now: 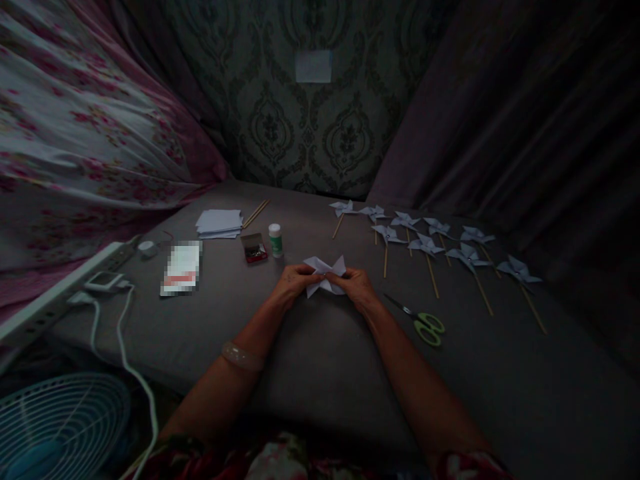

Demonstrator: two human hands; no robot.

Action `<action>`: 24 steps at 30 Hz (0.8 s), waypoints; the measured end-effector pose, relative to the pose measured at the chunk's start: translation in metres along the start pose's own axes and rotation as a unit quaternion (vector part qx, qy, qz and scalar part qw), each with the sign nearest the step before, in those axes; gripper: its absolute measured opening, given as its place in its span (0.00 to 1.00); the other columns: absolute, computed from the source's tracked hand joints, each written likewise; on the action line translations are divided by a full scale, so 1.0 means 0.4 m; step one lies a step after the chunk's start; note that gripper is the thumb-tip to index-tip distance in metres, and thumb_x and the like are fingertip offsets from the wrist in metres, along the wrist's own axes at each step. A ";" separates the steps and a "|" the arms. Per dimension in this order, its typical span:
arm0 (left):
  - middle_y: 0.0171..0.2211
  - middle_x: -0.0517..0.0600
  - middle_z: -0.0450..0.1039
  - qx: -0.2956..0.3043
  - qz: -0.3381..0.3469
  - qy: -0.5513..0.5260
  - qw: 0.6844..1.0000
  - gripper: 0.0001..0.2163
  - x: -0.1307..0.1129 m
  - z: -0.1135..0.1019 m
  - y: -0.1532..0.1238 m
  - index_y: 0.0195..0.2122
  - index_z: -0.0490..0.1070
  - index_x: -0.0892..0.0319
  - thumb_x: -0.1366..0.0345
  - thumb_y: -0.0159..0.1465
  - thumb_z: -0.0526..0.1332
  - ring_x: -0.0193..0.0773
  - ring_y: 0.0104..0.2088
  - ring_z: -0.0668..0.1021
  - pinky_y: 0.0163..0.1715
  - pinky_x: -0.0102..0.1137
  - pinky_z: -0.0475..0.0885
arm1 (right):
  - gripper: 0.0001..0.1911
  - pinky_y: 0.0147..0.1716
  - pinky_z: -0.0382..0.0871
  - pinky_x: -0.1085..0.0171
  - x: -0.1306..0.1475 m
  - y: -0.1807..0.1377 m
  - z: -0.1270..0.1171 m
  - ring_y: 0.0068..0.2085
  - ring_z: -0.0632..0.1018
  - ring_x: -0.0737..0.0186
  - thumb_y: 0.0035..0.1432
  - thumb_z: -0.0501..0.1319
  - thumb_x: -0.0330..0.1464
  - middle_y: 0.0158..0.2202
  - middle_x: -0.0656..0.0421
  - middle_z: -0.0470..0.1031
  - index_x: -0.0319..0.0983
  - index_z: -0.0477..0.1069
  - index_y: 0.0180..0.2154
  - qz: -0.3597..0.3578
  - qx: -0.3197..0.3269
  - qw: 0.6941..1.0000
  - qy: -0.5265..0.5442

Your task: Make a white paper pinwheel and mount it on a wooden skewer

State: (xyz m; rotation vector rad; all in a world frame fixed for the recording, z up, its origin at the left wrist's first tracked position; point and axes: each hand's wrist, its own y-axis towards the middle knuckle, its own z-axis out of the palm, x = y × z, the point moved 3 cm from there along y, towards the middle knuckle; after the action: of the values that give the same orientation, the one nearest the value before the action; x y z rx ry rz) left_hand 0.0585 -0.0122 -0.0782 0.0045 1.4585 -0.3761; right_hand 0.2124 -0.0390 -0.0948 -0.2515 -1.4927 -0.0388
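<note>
A white paper pinwheel (325,267) is held between both hands over the middle of the table, its pointed blades spread out. My left hand (294,283) pinches its left side, and my right hand (356,287) pinches the right side, thumbs near the centre. No stick shows on this pinwheel. Just beyond my left hand stand a glue stick (275,241) with a white cap and a small open box (255,249) with tiny metal pieces inside. Scissors (425,325) with green handles lie to the right of my right hand.
Several finished pinwheels (470,255) on sticks lie at the back right. A stack of white paper (219,223) and loose wooden sticks (256,214) are at the back left, near a blurred packet (182,268). A power strip (65,287) with cables and a fan (60,427) stand at left.
</note>
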 end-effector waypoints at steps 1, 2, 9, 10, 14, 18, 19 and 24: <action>0.22 0.50 0.76 -0.001 -0.002 0.001 1.000 0.12 0.003 -0.001 0.001 0.23 0.78 0.62 0.64 0.37 0.74 0.35 0.23 0.73 0.26 0.29 0.66 | 0.22 0.29 0.68 0.62 0.000 -0.001 0.000 0.26 0.76 0.62 0.31 0.73 0.45 0.26 0.57 0.79 0.36 0.79 0.28 0.001 0.001 1.000 -0.001; 0.22 0.50 0.76 -0.002 -0.005 0.002 1.000 0.12 0.005 -0.001 0.002 0.22 0.78 0.62 0.64 0.37 0.74 0.35 0.23 0.73 0.27 0.30 0.66 | 0.22 0.29 0.68 0.62 0.001 -0.001 0.000 0.26 0.76 0.62 0.31 0.73 0.45 0.26 0.57 0.79 0.37 0.79 0.28 0.002 0.002 1.000 -0.002; 0.22 0.50 0.76 -0.004 -0.004 0.001 1.000 0.12 0.011 -0.004 0.000 0.22 0.78 0.62 0.63 0.37 0.73 0.36 0.24 0.74 0.26 0.30 0.67 | 0.23 0.28 0.68 0.63 -0.004 0.002 0.001 0.26 0.76 0.61 0.30 0.72 0.46 0.25 0.57 0.79 0.36 0.78 0.27 -0.009 0.001 1.000 -0.015; 0.22 0.50 0.76 -0.008 -0.005 0.001 1.000 0.12 0.011 -0.004 0.000 0.22 0.78 0.62 0.63 0.36 0.73 0.36 0.24 0.74 0.26 0.30 0.67 | 0.23 0.28 0.68 0.63 -0.006 0.002 0.002 0.26 0.76 0.61 0.30 0.72 0.46 0.25 0.57 0.79 0.36 0.78 0.27 -0.007 0.000 1.000 -0.014; 0.21 0.49 0.75 -0.018 -0.005 0.004 1.000 0.12 0.010 -0.004 0.001 0.22 0.77 0.62 0.63 0.37 0.74 0.34 0.23 0.73 0.25 0.29 0.67 | 0.22 0.28 0.67 0.64 -0.005 0.000 0.004 0.25 0.75 0.62 0.30 0.72 0.45 0.25 0.56 0.78 0.35 0.78 0.26 0.005 -0.009 1.000 -0.009; 0.25 0.51 0.78 0.010 -0.010 -0.026 1.000 0.15 0.007 -0.003 0.005 0.25 0.78 0.63 0.61 0.37 0.74 0.37 0.25 0.75 0.28 0.30 0.68 | 0.23 0.30 0.68 0.63 0.000 -0.001 0.004 0.27 0.76 0.61 0.31 0.72 0.46 0.27 0.56 0.79 0.37 0.78 0.27 0.017 0.010 0.999 0.026; 0.26 0.52 0.78 0.011 -0.008 -0.034 0.999 0.16 0.005 -0.004 0.006 0.27 0.78 0.63 0.60 0.38 0.74 0.37 0.26 0.76 0.28 0.30 0.68 | 0.23 0.31 0.68 0.63 0.000 0.000 0.003 0.27 0.77 0.61 0.32 0.72 0.47 0.27 0.57 0.79 0.37 0.78 0.28 0.023 0.020 0.999 0.043; 0.29 0.54 0.78 0.032 0.020 -0.068 0.997 0.21 -0.011 -0.009 0.007 0.31 0.78 0.64 0.50 0.45 0.71 0.37 0.28 0.76 0.29 0.30 0.67 | 0.24 0.36 0.69 0.61 0.006 0.010 -0.011 0.31 0.77 0.60 0.34 0.71 0.49 0.26 0.59 0.77 0.38 0.75 0.29 0.024 0.045 0.990 0.135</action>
State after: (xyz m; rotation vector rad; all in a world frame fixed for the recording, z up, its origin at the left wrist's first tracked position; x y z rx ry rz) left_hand 0.0555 -0.0076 -0.0752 0.0598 1.3100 -0.3828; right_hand 0.2175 -0.0355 -0.0932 -0.2008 -1.2157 0.0333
